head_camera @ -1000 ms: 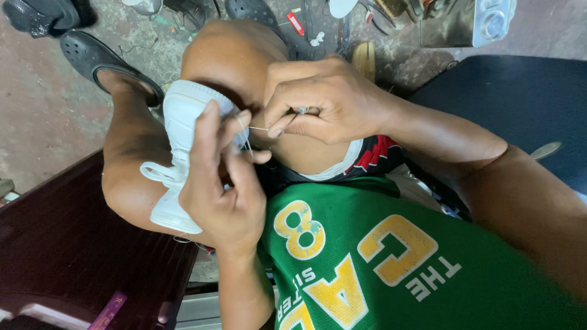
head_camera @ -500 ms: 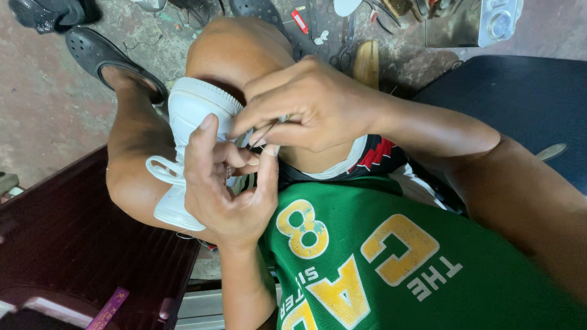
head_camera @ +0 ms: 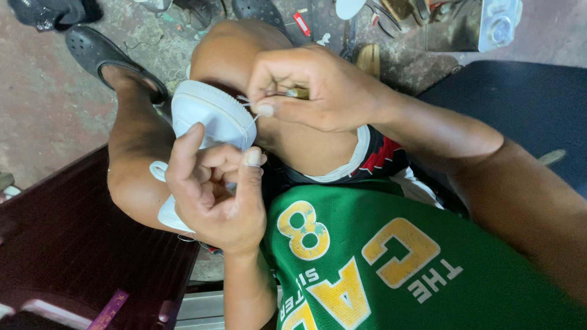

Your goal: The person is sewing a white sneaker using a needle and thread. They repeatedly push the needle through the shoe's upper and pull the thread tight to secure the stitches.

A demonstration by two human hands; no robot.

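A white shoe (head_camera: 211, 116) sits wedged between the person's knees, sole edge up, just beyond the left hand (head_camera: 214, 189), whose fingers (head_camera: 183, 153) curl around its near side. The right hand (head_camera: 318, 85) pinches a thin awl (head_camera: 287, 93) at the shoe's right edge. The shoe looks clean, with ridged stitching along its rim.

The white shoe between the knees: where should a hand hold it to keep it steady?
Grip the white shoe round its lower body, from the near side, as the left hand does. Its sole edge faces up, where the right hand works a tool, so keep that free.
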